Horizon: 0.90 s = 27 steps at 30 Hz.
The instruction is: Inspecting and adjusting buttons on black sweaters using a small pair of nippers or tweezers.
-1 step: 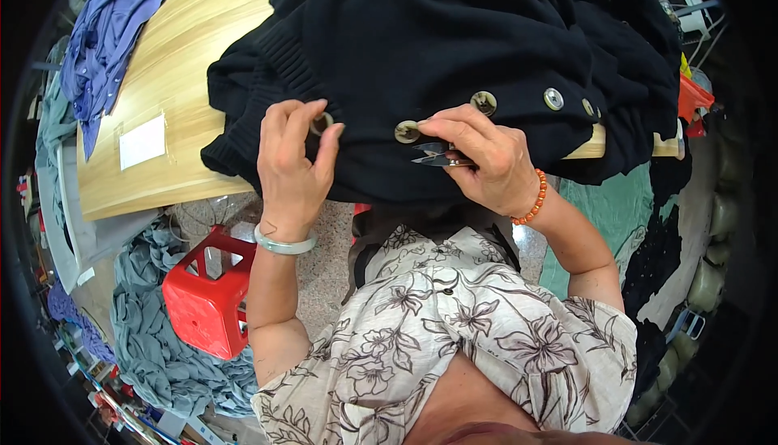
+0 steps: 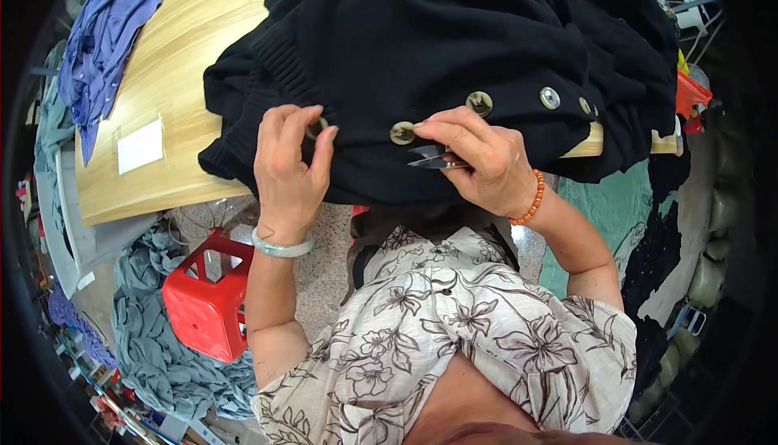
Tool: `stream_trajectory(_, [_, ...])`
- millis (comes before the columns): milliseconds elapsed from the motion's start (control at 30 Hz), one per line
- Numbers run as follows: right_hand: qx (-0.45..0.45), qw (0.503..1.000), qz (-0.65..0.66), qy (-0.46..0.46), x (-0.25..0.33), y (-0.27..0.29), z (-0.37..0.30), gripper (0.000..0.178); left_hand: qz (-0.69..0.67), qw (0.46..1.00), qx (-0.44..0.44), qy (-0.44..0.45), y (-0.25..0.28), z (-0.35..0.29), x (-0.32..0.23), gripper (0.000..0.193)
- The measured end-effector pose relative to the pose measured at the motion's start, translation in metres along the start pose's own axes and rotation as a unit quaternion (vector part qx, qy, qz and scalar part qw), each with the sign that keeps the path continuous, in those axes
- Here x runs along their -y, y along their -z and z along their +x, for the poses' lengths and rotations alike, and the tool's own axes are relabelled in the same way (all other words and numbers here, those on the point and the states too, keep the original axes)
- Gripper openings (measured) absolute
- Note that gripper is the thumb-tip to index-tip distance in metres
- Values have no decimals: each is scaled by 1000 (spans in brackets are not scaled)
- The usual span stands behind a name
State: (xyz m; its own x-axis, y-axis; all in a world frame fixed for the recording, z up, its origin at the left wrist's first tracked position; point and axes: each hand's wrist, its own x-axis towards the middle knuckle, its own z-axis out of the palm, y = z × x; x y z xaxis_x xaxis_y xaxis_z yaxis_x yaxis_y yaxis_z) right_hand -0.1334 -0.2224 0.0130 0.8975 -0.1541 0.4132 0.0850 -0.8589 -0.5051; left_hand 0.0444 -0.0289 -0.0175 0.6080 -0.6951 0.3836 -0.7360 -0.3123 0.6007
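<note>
A black knitted cardigan [image 2: 421, 48] with ribbed edging lies bunched over the table's near edge. Large mottled brown-and-cream buttons run along its front. My left hand [image 2: 290, 165], a pale bangle on its wrist, closes finger and thumb on the leftmost button [image 2: 315, 127], which is partly hidden. In my right hand [image 2: 486, 157] is a pair of thread snips [image 2: 429, 158], blades pointing left over the black knit. The right fingertips touch the edge of the second button [image 2: 402, 133]. Further right sit another mottled button [image 2: 479, 104] and a shiny, paler one [image 2: 549, 98].
Beneath the cardigan is a wood-grain table [image 2: 190, 48] with a white paper [image 2: 141, 146] taped on it. Purple garments [image 2: 113, 32] hang at its far left corner. A red stool [image 2: 203, 307] stands on the floor by grey-green cloth [image 2: 146, 307]. Green cloth [image 2: 600, 210] lies at right.
</note>
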Motion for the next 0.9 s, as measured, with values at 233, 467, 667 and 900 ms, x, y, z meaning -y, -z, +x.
stream_trajectory(233, [9,998,-37,58,-5,-3,-9,42,-28,1000,-11,6,3,-3,1,21])
stream_trajectory(467, [12,998,-24,53,-12,-5,-14,39,-111,991,47,64,15,-4,8,21])
stream_trajectory(667, [3,998,-22,56,-13,-4,-13,39,-163,975,93,118,24,-5,11,23])
stream_trajectory(900, [9,998,-44,55,-13,-5,-10,29,-190,949,9,252,5,-20,-7,31])
